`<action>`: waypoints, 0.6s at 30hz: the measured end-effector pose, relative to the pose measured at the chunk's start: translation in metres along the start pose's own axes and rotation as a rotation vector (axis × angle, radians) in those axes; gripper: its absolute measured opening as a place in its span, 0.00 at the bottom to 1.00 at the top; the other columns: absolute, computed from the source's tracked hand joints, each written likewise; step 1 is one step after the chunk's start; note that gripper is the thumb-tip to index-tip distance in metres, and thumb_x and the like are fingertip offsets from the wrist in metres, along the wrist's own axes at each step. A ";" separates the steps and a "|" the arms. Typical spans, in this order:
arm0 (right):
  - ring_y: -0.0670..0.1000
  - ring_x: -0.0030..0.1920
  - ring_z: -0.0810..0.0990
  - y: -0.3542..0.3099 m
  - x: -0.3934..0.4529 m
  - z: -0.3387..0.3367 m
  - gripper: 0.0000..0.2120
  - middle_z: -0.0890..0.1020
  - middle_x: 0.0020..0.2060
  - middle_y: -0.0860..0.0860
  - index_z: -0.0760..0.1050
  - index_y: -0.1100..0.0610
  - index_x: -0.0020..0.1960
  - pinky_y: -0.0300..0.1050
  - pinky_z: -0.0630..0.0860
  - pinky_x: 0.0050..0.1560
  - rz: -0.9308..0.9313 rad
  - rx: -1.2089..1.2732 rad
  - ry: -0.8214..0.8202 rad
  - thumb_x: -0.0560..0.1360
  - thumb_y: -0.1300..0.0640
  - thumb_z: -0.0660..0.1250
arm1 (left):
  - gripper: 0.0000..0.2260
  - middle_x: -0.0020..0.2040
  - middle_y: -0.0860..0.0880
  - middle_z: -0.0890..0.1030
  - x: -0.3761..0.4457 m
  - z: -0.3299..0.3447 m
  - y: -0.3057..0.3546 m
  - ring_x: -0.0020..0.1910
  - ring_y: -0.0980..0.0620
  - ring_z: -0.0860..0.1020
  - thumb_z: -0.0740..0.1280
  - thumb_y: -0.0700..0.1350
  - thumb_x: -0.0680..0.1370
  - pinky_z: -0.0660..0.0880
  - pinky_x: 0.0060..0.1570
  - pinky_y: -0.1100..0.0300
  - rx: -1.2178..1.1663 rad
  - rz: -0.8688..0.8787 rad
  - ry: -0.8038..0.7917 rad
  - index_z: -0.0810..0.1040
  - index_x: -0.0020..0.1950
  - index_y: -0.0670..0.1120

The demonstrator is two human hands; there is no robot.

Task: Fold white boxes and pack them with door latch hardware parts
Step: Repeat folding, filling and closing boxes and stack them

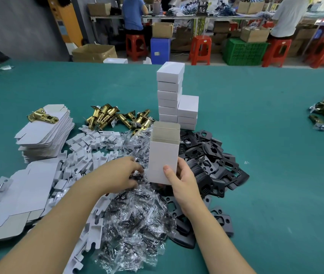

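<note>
Right hand (185, 180) grips a white cardboard box (164, 155) upright at its lower end — thumb flat across the matte front face, the other fingers curled round the right edge. Box top is open, grey-brown flaps standing up.

Left hand (121, 175) reaches into the crinkly clear plastic screw packets (135, 220) just left of the box; fingertips are curled down among them, pinching at a packet, though the exact hold is hidden.

Right of the right-hand fingers: a heap of flat black metal plates (214, 155), rounded corners, punched holes. Beyond the fingers, closed white boxes (170, 91) are stacked in two columns. Far left of the left hand, a stack of flat unfolded boxes (44, 133); shiny brass latches (117, 117) lie behind. White cardboard inserts (82, 155) lie scattered on the green felt-like table (266, 135).
</note>
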State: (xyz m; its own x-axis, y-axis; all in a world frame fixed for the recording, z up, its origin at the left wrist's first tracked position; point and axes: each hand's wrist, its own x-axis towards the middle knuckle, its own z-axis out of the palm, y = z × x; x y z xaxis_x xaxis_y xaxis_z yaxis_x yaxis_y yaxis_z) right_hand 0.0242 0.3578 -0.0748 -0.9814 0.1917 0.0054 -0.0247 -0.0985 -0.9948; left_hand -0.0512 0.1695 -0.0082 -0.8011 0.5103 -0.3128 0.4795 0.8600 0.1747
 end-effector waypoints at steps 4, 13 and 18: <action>0.45 0.56 0.84 0.001 0.000 0.000 0.14 0.85 0.55 0.40 0.75 0.40 0.60 0.49 0.81 0.59 -0.003 0.002 -0.002 0.75 0.47 0.69 | 0.16 0.61 0.53 0.72 0.002 0.002 -0.003 0.54 0.53 0.77 0.72 0.53 0.78 0.78 0.56 0.53 -0.012 -0.015 0.042 0.77 0.66 0.56; 0.43 0.56 0.83 0.000 0.000 -0.001 0.13 0.85 0.55 0.39 0.75 0.39 0.61 0.45 0.81 0.57 0.004 0.004 0.002 0.78 0.50 0.69 | 0.12 0.53 0.54 0.74 0.003 0.002 -0.005 0.49 0.53 0.77 0.73 0.58 0.76 0.79 0.52 0.51 0.034 -0.051 0.131 0.76 0.50 0.54; 0.42 0.56 0.83 0.000 0.000 -0.001 0.13 0.85 0.54 0.37 0.74 0.39 0.61 0.40 0.81 0.53 0.014 0.003 0.003 0.82 0.56 0.69 | 0.08 0.48 0.56 0.79 0.003 -0.001 -0.007 0.44 0.55 0.78 0.70 0.55 0.78 0.79 0.44 0.55 0.075 -0.052 0.189 0.76 0.47 0.53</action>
State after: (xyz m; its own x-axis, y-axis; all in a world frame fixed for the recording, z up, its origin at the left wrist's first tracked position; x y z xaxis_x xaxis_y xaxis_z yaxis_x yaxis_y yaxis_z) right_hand 0.0246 0.3589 -0.0745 -0.9812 0.1929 -0.0083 -0.0120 -0.1041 -0.9945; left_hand -0.0571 0.1649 -0.0096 -0.8749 0.4643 -0.1375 0.4557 0.8855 0.0906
